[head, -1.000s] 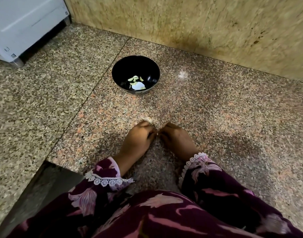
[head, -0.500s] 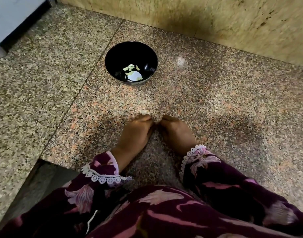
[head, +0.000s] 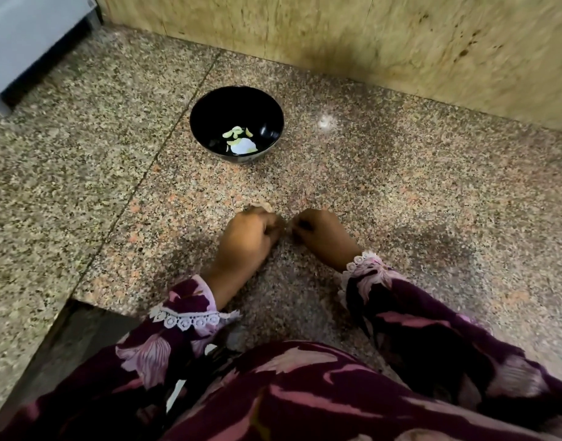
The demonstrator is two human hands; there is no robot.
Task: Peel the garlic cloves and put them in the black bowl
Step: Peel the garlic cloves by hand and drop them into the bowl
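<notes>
Two hands, left hand [head: 246,238] and right hand [head: 318,232], fingers curled, on the granite counter [head: 400,202]; what they grasp cannot be told; black bowl [head: 209,113] holds peeled garlic cloves [head: 235,132]

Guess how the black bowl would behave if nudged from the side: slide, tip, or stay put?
The black bowl probably slides rather than tips: it sits upright on a smooth, polished-looking stone counter. It is likely light, holding only a few garlic cloves. Its glossy wall may be slippery to pinch.
</notes>
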